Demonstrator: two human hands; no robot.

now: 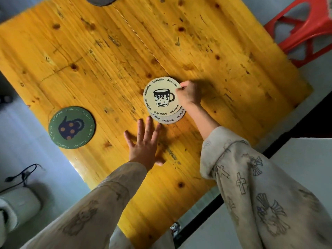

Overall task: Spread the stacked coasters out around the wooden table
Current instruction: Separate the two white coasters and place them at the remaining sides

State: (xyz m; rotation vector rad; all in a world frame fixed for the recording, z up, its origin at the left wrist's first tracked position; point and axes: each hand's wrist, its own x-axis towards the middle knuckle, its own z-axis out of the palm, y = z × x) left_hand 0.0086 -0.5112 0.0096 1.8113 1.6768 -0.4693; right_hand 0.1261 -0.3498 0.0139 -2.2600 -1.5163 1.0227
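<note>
Cream coaster (162, 96), mug handle toward right hand (190, 94)

One head-worn wide-angle view looks steeply down, close over the bench (111, 51), which runs tilted across the frame.
</note>
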